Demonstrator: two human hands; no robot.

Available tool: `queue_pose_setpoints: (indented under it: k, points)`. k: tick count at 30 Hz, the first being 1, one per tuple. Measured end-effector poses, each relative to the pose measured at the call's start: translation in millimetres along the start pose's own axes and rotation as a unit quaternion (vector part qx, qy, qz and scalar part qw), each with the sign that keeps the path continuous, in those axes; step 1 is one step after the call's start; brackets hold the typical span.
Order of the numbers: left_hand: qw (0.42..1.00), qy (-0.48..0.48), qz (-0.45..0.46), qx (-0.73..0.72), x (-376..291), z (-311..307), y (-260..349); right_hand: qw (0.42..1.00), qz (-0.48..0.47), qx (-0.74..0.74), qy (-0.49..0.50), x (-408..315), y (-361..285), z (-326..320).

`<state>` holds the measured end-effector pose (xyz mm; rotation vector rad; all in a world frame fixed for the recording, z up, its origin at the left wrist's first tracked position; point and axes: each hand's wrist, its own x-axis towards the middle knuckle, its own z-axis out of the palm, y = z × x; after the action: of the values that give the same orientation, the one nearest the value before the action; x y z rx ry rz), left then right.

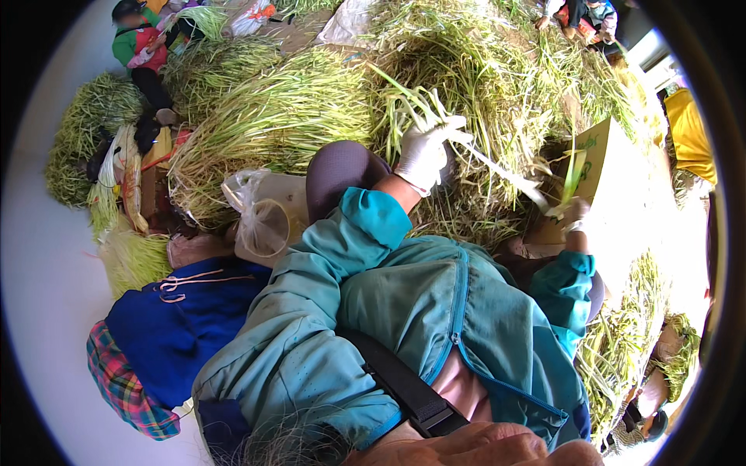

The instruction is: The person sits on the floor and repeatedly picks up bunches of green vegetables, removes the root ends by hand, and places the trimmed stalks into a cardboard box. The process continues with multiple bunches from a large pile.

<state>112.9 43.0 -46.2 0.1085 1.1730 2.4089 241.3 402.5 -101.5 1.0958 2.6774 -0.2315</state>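
Observation:
My left hand (422,152), in a white glove, is raised in front of my knee and closed around a few pale green stalks (424,108). A long whitish strip (504,175) of plant runs from beside it down towards my right hand (576,216). That hand is lower and further right, also gloved, and pinches the lower end of the strip with a yellow-green leaf (574,175). Its fingers are partly lost in glare. Just beyond my right hand stands a cardboard box (594,154) with handwriting on it.
Large heaps of long green stalks (280,110) lie before me. A clear plastic bag (262,215) sits by my left knee. Blue cloth (175,326) with a drawstring and plaid fabric (128,378) are at my left. One person (140,46) sits at upper left, another (588,23) at upper right.

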Motion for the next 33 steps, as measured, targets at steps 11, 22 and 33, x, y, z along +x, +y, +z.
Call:
queue_pose_setpoints:
  k: [11, 22, 33]
  points:
    - [0.917, -0.178, 0.035, 0.356, -16, -6, -33, 0.664, -0.212, 0.682, -0.222, -124, -162, -33]
    - [0.958, -0.207, -0.155, 0.124, -28, 0, 14, 0.376, -0.246, 0.892, -0.055, -25, 38, -102]
    - [0.928, -0.155, 0.017, 0.337, -14, -19, 6, 0.679, -0.246, 0.653, 0.228, -102, -38, -83]
